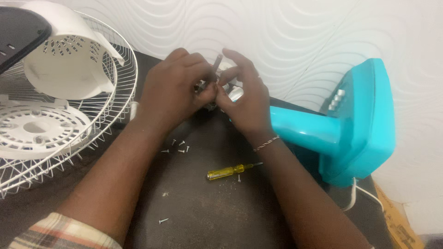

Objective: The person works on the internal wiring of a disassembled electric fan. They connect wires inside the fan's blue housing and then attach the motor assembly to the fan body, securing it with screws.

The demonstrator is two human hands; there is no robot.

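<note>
The head camera looks down at a dark table. At about 12 o'clock both hands meet over a small metal part. The left hand is curled tight around it. The right hand pinches it with the fingertips. Most of the part is hidden, so its shape is hard to tell. It looks small, hard and light. I think it could slip, so a firm pinch on its sides seems best.

At 6 o'clock from the hands lies a yellow screwdriver. Tiny screws sit near it, easy to lose.

At 3 o'clock lies a blue fan base with grey buttons. At 9 o'clock a white wire grille holds a white plastic cover.

At 5 o'clock, past the table edge, a brown cardboard box peeks in. It has dark print, too small to make out.
</note>
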